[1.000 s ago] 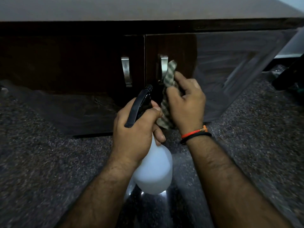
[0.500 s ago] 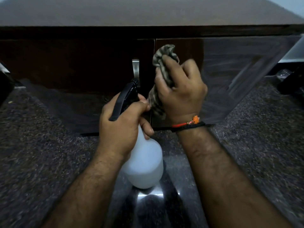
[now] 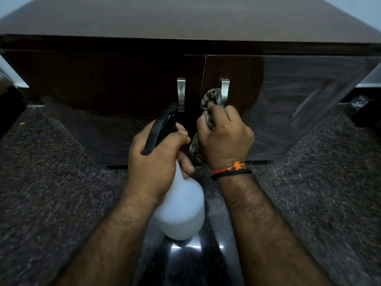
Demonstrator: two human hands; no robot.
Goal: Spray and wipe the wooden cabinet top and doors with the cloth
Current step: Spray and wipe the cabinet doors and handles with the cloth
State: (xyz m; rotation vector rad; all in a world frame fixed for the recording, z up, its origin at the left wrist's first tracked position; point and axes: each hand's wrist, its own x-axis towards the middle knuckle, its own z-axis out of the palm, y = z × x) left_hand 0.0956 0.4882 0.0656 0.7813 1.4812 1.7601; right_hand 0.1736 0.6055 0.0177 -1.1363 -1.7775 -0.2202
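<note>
A dark wooden cabinet fills the upper view, with a flat top point(image 3: 185, 17) and two doors, left door point(image 3: 103, 83) and right door point(image 3: 299, 96). Each door carries a metal handle, the left handle point(image 3: 181, 93) and the right handle point(image 3: 225, 87). My left hand point(image 3: 156, 162) grips the neck of a white spray bottle point(image 3: 181, 211) with a black trigger head point(image 3: 160, 126) pointing at the doors. My right hand point(image 3: 224, 137) is closed around a bunched checked cloth point(image 3: 212, 98), pressed against the right door beside its handle.
Speckled dark granite floor point(image 3: 61, 193) lies in front of the cabinet, with a glossy black strip point(image 3: 185, 263) below the bottle. Dark objects sit at the far left point(image 3: 10, 108) and far right point(image 3: 367, 112) edges beside the cabinet.
My right hand with the cloth has moved down the right door from near its top edge, uncovering the right handle. The view has tilted so more of the cabinet top shows.
</note>
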